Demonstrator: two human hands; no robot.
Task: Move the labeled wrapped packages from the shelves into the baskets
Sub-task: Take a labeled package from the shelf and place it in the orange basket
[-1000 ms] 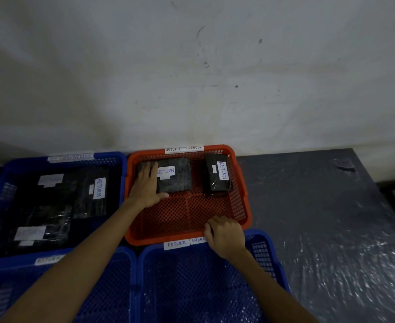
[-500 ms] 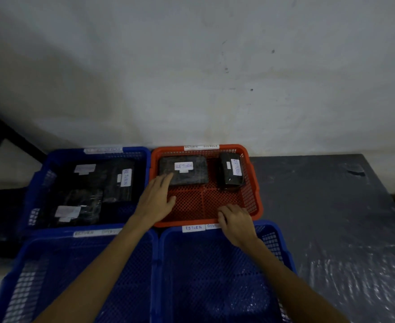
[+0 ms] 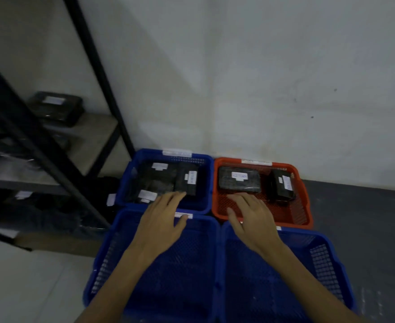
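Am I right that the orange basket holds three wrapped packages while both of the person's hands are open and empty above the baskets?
Not quite: the head view shows only two wrapped packages in the orange basket, a wide one and a narrower one. The rest holds: the left hand and right hand are open and empty above the baskets.

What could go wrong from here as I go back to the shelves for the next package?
Both hands, left hand and right hand, are empty, so the next pick is on the shelf. Its slanted black post crosses the reach and could snag an arm. The labels are blurred in this dim view, so the shelf package could land in the wrong basket, red instead of blue.
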